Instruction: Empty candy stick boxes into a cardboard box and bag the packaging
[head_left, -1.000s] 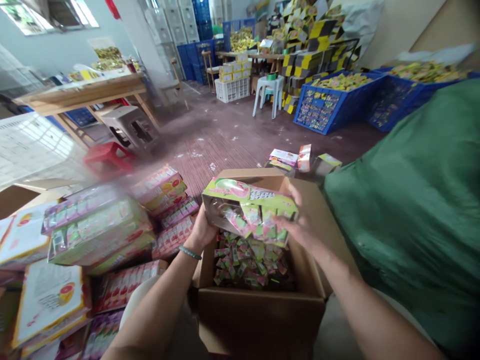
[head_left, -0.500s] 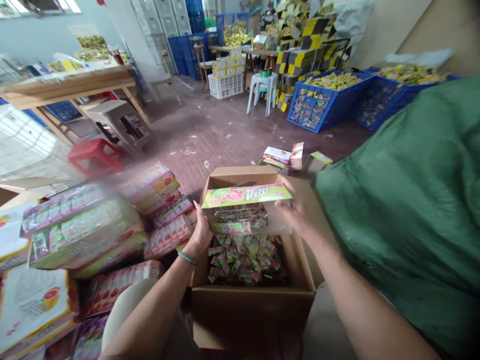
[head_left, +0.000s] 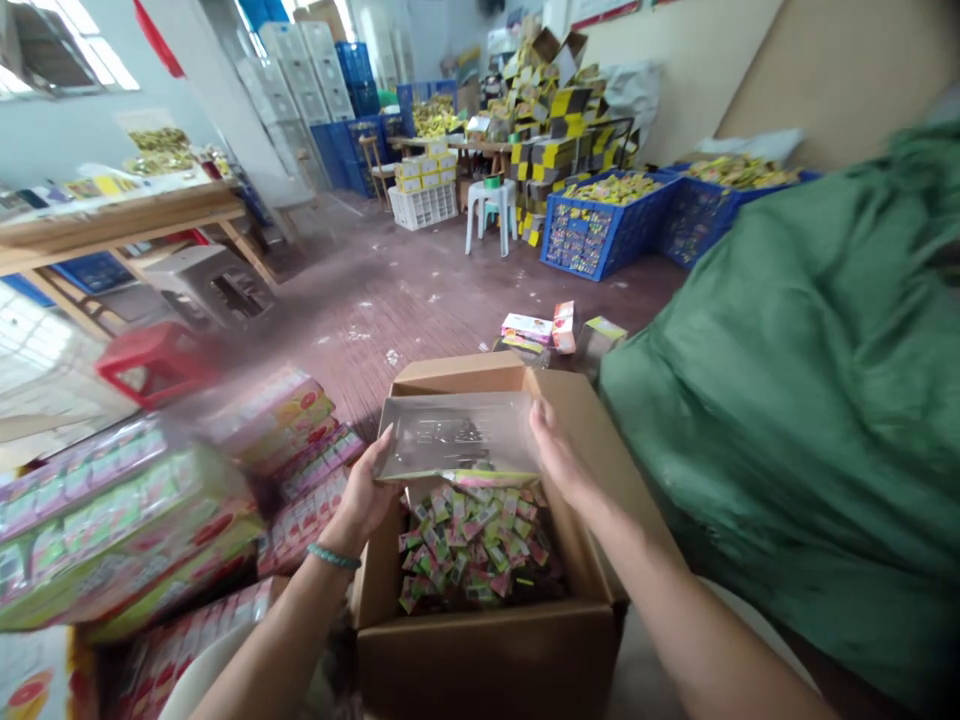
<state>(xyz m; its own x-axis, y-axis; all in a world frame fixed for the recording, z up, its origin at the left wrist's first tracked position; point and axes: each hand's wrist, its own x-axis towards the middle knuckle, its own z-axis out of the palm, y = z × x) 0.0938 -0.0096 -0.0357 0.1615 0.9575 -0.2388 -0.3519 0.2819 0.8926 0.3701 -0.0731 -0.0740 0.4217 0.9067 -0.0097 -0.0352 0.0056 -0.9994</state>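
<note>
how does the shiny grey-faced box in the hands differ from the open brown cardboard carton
The shiny grey-faced box looks smaller than the open brown cardboard carton. The box is held between the left hand and right hand; the carton sits below. The box shows a green edge, the carton plain brown walls. Both look rectangular.

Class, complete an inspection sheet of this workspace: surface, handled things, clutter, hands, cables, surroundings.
Surface: reddish-brown floor with pale marks.
Handled things: rectangular carton with clear plastic window and green edge, over open brown cardboard box holding small green and pink packets.
Clutter: colourful printed cartons stacked at left.
Hands: left hand and right hand grip the carton's opposite ends.
Cables: nothing seen.
Surroundings: green sheet at right; red plastic stool; blue plastic crates beyond.
</note>
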